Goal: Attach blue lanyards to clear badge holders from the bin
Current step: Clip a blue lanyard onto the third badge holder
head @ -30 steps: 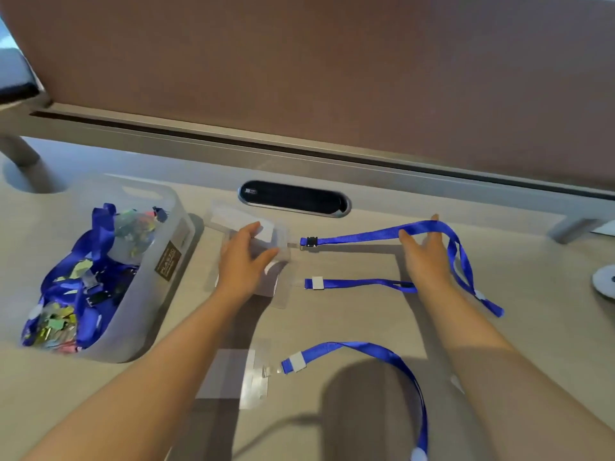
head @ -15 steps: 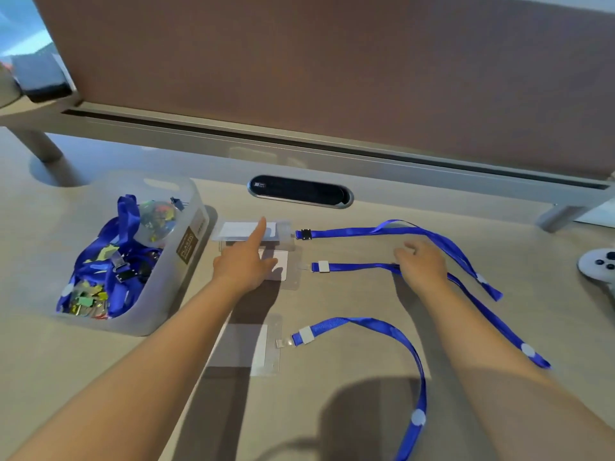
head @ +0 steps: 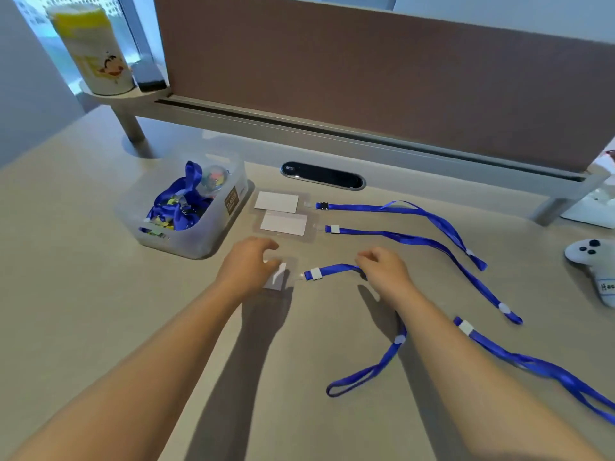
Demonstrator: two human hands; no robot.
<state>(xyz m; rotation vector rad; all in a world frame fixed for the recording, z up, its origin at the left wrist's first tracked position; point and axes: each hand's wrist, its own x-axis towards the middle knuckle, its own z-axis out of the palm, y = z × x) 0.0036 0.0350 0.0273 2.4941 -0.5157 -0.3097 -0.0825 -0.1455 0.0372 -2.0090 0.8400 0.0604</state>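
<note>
A translucent bin (head: 213, 234) at the left holds blue lanyards and coloured clips. To its right lie two clear badge holders, the far one (head: 276, 201) and the middle one (head: 283, 224), each joined to a blue lanyard (head: 382, 207) (head: 416, 241) stretched to the right. Nearer me, my left hand (head: 248, 264) rests curled on a third clear badge holder (head: 279, 279). That holder's lanyard (head: 332, 270) runs under my right hand (head: 382, 266), whose fingers curl over the strap. A fourth lanyard (head: 532, 364) lies loose at the right.
A brown partition with a grey rail stands along the back, above a dark cable grommet (head: 322, 176). A white toy controller (head: 595, 261) lies at the right edge. A printed cup (head: 96, 48) stands on a raised shelf at the back left, above the shelf's leg (head: 131, 128).
Both hands came back from the two far badge holders to the near one; the left now covers that holder and the right sits on its lanyard. The view has tilted up.
</note>
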